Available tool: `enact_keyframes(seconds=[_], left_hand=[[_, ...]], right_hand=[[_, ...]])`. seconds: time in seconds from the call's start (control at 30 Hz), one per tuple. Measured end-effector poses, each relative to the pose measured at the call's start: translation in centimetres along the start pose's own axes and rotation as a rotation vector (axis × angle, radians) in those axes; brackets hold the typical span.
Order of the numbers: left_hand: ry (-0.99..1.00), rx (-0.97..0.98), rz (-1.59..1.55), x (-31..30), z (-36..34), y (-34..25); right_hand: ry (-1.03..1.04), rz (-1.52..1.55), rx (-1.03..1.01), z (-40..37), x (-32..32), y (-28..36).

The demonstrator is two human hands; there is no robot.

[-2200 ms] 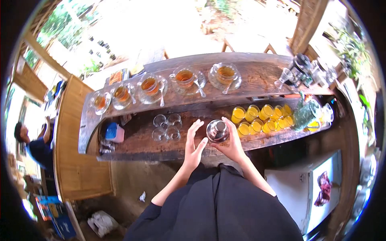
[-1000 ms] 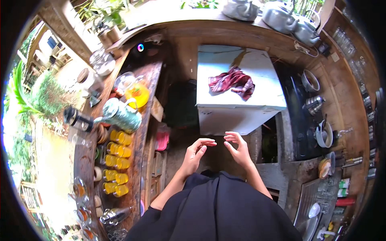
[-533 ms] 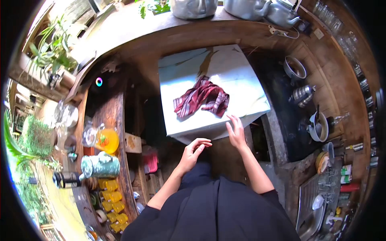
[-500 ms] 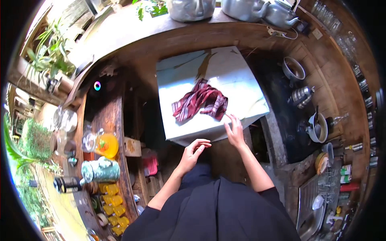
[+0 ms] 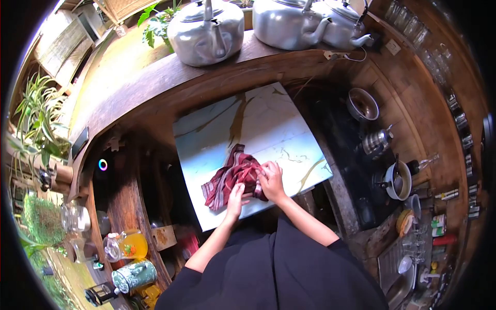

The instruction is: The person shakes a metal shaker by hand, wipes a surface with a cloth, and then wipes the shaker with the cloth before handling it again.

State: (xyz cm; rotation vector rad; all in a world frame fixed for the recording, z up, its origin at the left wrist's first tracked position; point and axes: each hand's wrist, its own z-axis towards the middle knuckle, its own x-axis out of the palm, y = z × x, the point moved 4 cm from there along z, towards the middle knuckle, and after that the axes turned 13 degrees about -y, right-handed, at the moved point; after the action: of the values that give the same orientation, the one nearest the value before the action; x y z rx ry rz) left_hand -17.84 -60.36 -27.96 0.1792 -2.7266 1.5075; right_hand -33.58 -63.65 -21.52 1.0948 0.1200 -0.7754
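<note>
A crumpled red cloth with pale and dark stripes lies on the white marble-patterned tabletop, near its front edge. My right hand is closed on the cloth's right side, with the fabric bunched at the fingertips. Against the near part of the cloth rests my left hand, its fingers stretched forward and the thumb apart to the right. Both hands are close together, and part of the cloth is hidden behind them.
Large metal kettles stand on the wooden ledge beyond the table. At right, a dark stove top holds a bowl and a pan. On the left shelf are a jug of orange drink and a speckled green pitcher.
Both hands have moved forward from the table's front edge onto the cloth. My right hand has taken hold of it, and the fabric is bunched more. The view has shifted.
</note>
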Motion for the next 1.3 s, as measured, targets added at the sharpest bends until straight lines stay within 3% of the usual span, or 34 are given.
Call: enact_keyframes(seconds=[0.03,0.1,0.13,0.27,0.33,0.43,0.47,0.63,0.7,0.73,0.83,0.97,1.07,1.17,1.2,1.23,1.3], left_hand=[[-0.062,-0.034,-0.107,1.2,-0.7,0.2],[0.162,-0.202,-0.355,4.3,-2.4,-1.6],[0.081,-0.266,-0.333,5.4,-3.1,-2.5],[-0.082,-0.144,-0.510,7.7,-1.9,-3.1],[0.042,0.094,-0.310,7.4,-1.0,-3.8],[0.058,0.046,-0.389,7.7,-1.2,-4.0],[0.114,0.124,-0.324,7.9,-1.3,-4.4],[0.087,0.109,-0.234,8.6,-2.3,-5.7],[-0.040,-0.044,-0.352,8.2,-2.2,-4.2],[0.095,-0.010,-0.412,7.8,-2.4,-4.3],[-0.009,0.008,-0.477,8.1,-4.0,-4.1],[-0.067,-0.045,-0.600,6.6,-3.4,-0.2],[0.102,0.081,-0.861,7.3,-5.0,-1.6],[-0.067,0.127,-0.778,6.8,-5.9,-1.2],[0.057,0.129,-0.901,6.8,-6.0,-1.4],[-0.088,0.078,-0.808,6.4,-6.0,-0.8],[-0.069,0.123,-0.837,6.5,-6.0,-1.2]], right_hand=[[-0.005,0.030,0.010,0.2,0.0,0.3],[0.030,0.159,0.037,0.3,0.1,1.2],[0.014,0.193,0.039,0.2,0.2,1.8],[-0.002,0.195,0.045,0.6,0.9,1.0],[0.088,0.119,0.021,1.5,0.6,0.6],[0.179,0.241,0.096,2.8,-0.2,0.6],[0.160,0.275,0.084,3.1,-0.4,0.4],[0.280,0.492,0.141,5.0,-1.2,-0.3],[0.351,0.551,-0.030,5.7,-1.8,0.1],[0.428,0.564,-0.006,5.7,-1.7,-0.1],[0.509,0.642,-0.016,5.3,-1.6,-0.7],[0.686,0.845,0.198,3.9,-0.8,-2.2],[0.811,0.840,0.158,3.4,-0.4,-2.5],[0.885,0.806,0.093,3.6,-0.2,-2.1],[0.867,0.794,0.048,3.8,0.1,-2.1],[0.847,0.782,0.002,3.9,0.3,-2.0],[0.779,0.716,-0.037,4.6,0.5,-2.1]])
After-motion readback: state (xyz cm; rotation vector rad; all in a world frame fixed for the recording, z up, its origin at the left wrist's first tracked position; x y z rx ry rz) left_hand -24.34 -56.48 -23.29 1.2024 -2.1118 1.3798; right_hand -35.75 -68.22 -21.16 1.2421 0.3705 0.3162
